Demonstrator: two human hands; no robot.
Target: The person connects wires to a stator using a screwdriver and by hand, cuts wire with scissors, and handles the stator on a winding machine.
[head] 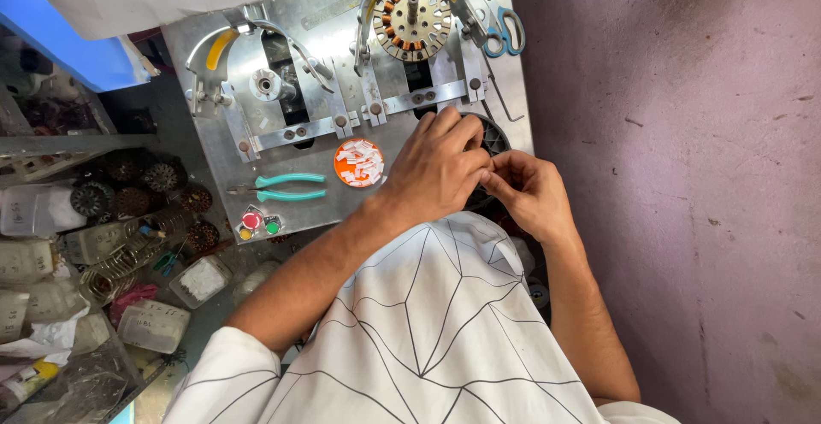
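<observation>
My left hand (436, 166) and my right hand (528, 191) meet over a dark round stator part (496, 136) at the lower right corner of a metal machine plate (291, 35). Both hands have fingers pinched together on the part, which they mostly hide. What sits between the fingertips is too small to tell. An orange round lid (358, 162) holding several small white pieces lies just left of my left hand. A wound stator with copper coils (412, 20) sits clamped on the right fixture of the plate, above the hands.
Teal-handled pliers (289, 187) lie on the plate beside red and green buttons (259, 221). Blue-handled scissors (505, 32) rest at the plate's right edge. Left of the plate stand plastic jars (154, 326), dark wound stators (128, 193) and springs. A purple wall (684, 176) is on the right.
</observation>
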